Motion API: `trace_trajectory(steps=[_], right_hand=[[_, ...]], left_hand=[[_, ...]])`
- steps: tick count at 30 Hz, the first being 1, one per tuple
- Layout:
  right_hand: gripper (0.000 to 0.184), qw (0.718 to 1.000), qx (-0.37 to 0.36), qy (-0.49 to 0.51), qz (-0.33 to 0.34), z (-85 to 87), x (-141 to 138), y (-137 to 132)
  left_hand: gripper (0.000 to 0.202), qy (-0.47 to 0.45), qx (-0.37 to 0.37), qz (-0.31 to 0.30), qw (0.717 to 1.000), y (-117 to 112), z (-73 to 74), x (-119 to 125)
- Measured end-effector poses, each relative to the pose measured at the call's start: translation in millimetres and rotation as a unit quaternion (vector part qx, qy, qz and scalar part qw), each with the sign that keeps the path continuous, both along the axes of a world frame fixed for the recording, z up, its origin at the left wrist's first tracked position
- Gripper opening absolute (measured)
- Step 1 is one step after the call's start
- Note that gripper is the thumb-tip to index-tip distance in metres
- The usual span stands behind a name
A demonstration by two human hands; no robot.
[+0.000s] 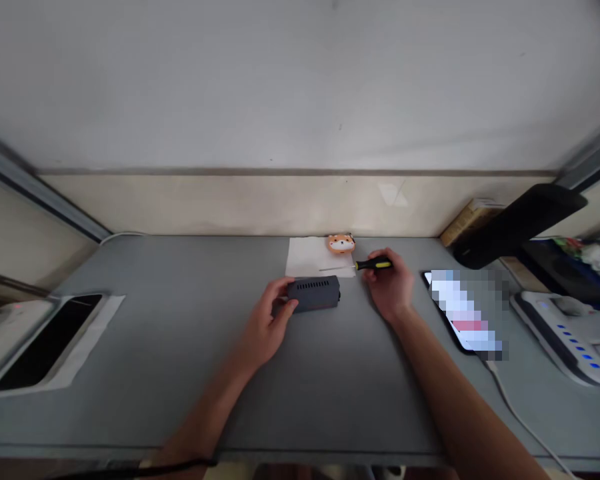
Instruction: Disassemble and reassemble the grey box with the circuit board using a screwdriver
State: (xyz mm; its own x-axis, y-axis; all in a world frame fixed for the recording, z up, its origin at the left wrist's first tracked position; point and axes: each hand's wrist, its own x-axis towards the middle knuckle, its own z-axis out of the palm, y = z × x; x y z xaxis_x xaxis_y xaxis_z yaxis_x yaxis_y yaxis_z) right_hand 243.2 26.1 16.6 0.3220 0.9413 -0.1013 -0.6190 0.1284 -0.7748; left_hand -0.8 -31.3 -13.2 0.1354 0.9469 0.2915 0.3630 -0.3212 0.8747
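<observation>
My left hand grips the left end of a dark grey box-shaped device, thumb in front and fingers behind. A row of vent slots runs along the device's upper face, and a small knob or port shows on its right end. In my right hand is a screwdriver with a black and yellow handle. Its thin shaft points left, over a white sheet of paper behind the device. At the paper's back right corner sits a small orange and white animal-faced case.
A lit phone with a white cable lies to the right, beside a white power strip. A black cylinder leans near a box at the back right. Another dark-screened phone rests on white paper at the left.
</observation>
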Motion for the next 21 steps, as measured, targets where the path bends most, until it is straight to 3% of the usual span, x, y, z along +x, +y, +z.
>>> trace_trajectory(steps=[7, 13, 21], right_hand=[[0.022, 1.000, -0.008, -0.003, 0.005, 3.2, -1, -2], [0.025, 1.000, 0.000, -0.018, 0.016, 0.4, -2, -1], [0.032, 0.998, 0.026, -0.049, 0.030, -1.3, -1, -4]], left_hand=[[0.037, 0.024, -0.015, 0.000, 1.000, 5, 4.5, 1], [0.041, 0.132, 0.019, 0.027, 0.991, 10, 1.1, 4], [0.034, 0.181, 0.047, 0.054, 0.981, 15, -0.4, 10]])
